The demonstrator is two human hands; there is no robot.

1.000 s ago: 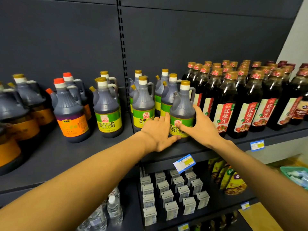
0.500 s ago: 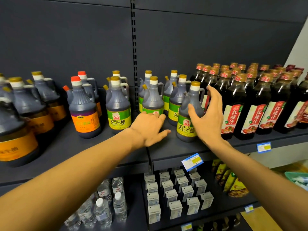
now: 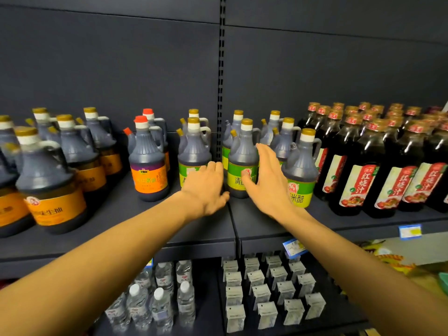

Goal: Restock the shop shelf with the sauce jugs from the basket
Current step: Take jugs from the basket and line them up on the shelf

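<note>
Both hands have shifted left since half a second ago: right hand has let go of the grey plastic green-label jug with gold cap, which stands free at the front of the dark metal shelf. Right-hand fingers now spread open against the neighbouring green-label jug; left hand also open, flat, empty, between that jug and the next one left. Looks like straightening the row. Basket not clearly in view.
</note>
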